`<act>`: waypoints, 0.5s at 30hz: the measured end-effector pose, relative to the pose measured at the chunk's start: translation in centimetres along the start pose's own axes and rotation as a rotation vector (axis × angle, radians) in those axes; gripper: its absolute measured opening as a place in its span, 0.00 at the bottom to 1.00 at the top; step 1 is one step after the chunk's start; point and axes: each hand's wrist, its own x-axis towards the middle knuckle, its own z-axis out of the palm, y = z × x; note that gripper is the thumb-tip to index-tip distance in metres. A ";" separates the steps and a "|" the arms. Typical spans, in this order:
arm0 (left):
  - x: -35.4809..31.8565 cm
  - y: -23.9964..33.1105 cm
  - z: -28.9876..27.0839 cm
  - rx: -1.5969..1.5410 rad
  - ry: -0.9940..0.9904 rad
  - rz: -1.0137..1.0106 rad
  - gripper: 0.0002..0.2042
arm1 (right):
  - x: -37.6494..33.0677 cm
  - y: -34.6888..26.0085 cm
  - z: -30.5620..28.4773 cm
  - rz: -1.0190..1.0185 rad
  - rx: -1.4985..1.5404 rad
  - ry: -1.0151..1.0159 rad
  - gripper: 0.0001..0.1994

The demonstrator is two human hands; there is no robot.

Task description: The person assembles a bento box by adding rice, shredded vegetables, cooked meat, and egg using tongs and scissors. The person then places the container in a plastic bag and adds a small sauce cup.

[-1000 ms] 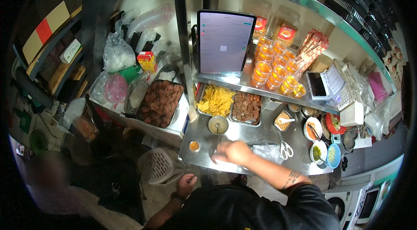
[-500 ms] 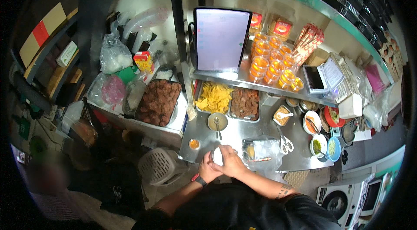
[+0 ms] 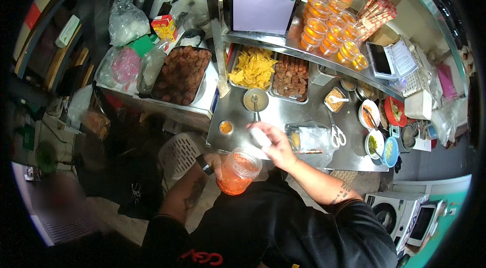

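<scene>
My left hand (image 3: 214,166) grips a clear jar (image 3: 236,173) of chunky red-orange sauce, tilted near my body with its mouth uncovered. Just above and to its right, my right hand (image 3: 278,149) pinches a white lid (image 3: 260,137), clear of the jar's rim. Ahead on the steel table stand a small cup (image 3: 226,127) of orange sauce and a round metal bowl (image 3: 250,102) with a spoon (image 3: 257,113) in it. To the right of my right hand lies a clear plastic bag (image 3: 310,139) with things inside.
Trays of yellow chips (image 3: 253,67) and browned meat (image 3: 290,81) sit under a shelf holding a tablet (image 3: 266,0) and stacked sauce cups (image 3: 329,30). Scissors (image 3: 337,136) and bowls (image 3: 374,145) are at right. A larger meat tray (image 3: 182,75) stands left, above a plastic stool (image 3: 178,155).
My hands were together around the white lid. Now they are apart: the lid has come off in my right hand, and the jar shows in my left. The view has tipped downward.
</scene>
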 end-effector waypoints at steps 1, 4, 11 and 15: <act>-0.4 0.2 -0.2 -0.011 0.032 -0.016 0.41 | 0.0 0.9 -0.4 -0.030 0.071 0.167 0.22; -1.7 -2.1 0.2 -0.035 0.231 -0.057 0.42 | -3.3 8.0 -5.1 0.100 -0.774 0.138 0.24; -3.8 -10.1 2.9 0.116 0.779 -0.019 0.47 | -3.2 12.0 -9.0 -0.029 -1.406 0.228 0.36; -3.9 -9.3 3.9 0.424 0.945 -0.124 0.44 | 1.7 9.3 -7.4 0.313 -1.256 0.349 0.37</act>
